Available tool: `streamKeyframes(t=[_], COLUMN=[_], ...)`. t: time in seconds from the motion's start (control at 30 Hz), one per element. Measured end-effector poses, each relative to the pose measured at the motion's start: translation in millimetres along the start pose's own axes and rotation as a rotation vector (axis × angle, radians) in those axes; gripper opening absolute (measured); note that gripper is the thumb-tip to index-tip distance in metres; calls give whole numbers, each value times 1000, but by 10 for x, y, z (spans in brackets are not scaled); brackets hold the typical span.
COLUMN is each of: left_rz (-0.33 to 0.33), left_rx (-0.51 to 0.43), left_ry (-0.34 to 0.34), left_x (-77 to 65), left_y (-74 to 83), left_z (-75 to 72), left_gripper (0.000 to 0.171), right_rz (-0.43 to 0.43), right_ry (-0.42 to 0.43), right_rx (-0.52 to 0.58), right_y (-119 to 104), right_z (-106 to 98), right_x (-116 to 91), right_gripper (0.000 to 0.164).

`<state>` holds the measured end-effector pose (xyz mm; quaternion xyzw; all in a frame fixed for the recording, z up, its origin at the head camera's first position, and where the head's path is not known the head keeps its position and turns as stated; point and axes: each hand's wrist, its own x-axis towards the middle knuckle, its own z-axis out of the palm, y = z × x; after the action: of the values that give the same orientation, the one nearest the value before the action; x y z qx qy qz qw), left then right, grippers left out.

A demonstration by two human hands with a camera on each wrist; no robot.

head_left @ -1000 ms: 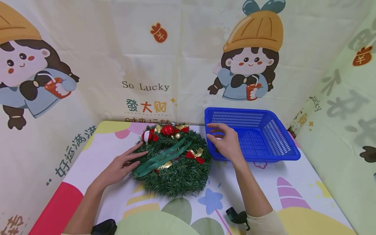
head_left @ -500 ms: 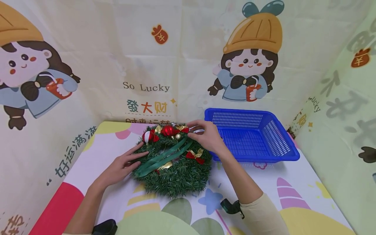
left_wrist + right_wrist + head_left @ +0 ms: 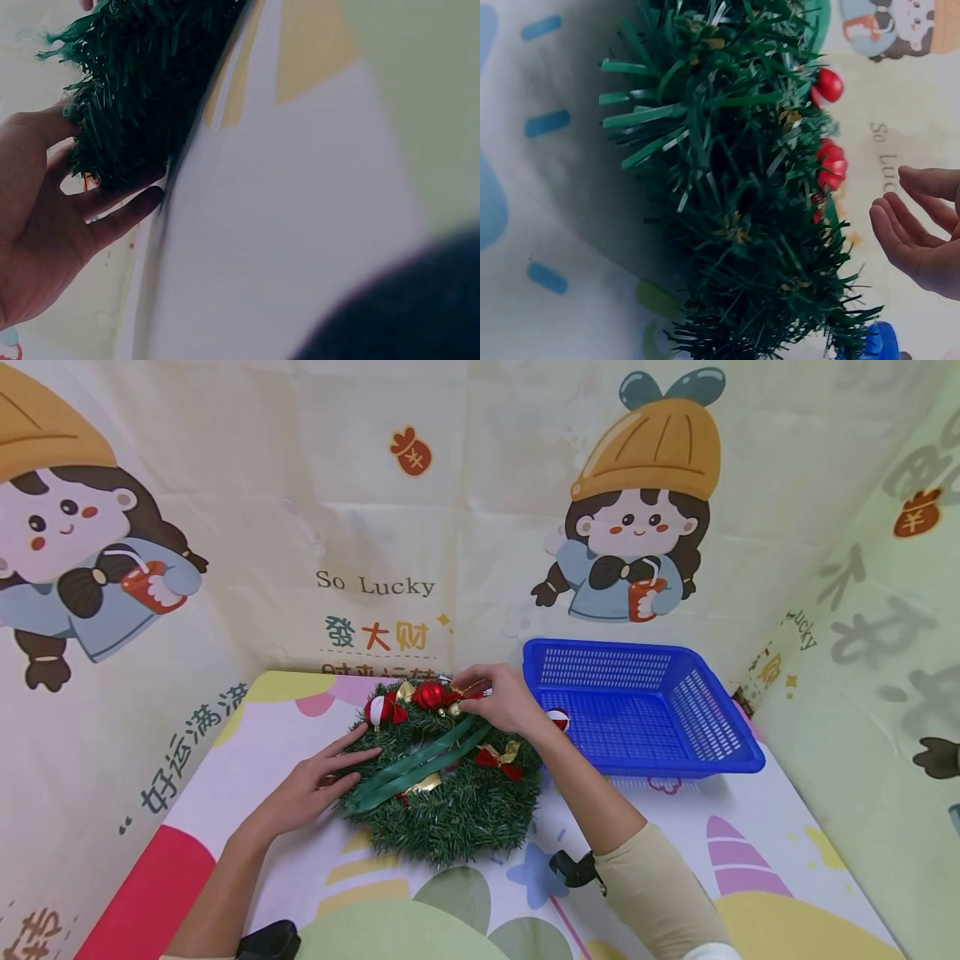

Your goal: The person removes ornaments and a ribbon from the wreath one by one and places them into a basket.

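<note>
A green tinsel wreath lies on the table, dressed with red and gold bows, a red ball, a red-and-white ball and a dark green ribbon. My left hand rests against its left side, fingers spread; the left wrist view shows fingertips at the wreath's edge. Over the upper right part hovers my right hand, near the red ball and a bow it partly hides. In the right wrist view, its fingers are bent with a gap from the thumb, and nothing shows between them.
A blue plastic basket stands right of the wreath. At its left end sits another red-and-white ball, partly behind my right arm. A printed cloth wall rises behind the table.
My right hand has moved left from the basket's left end to the wreath's upper right, uncovering the ball at the basket. The left hand and wreath have stayed in place.
</note>
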<state>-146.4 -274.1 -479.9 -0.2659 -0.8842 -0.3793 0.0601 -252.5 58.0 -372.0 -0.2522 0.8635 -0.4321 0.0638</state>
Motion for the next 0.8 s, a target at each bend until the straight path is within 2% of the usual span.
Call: streamKeyframes(t=[0.37, 0.53, 0.8], left_rz=[2, -2, -7], left_rx=[-26, -34, -21], left_ry=[6, 6, 9], left_x=[1, -3, -9], left_y=[18, 33, 24], left_z=[2, -4, -2], left_gripper=[43, 42, 42], right_rz=[29, 57, 56], right_ry=[-86, -92, -100], right_rx=[-51, -109, -176], right_y=[86, 108, 180], right_z=[73, 114, 186], right_x=[145, 184, 243], right_gripper=[30, 31, 32])
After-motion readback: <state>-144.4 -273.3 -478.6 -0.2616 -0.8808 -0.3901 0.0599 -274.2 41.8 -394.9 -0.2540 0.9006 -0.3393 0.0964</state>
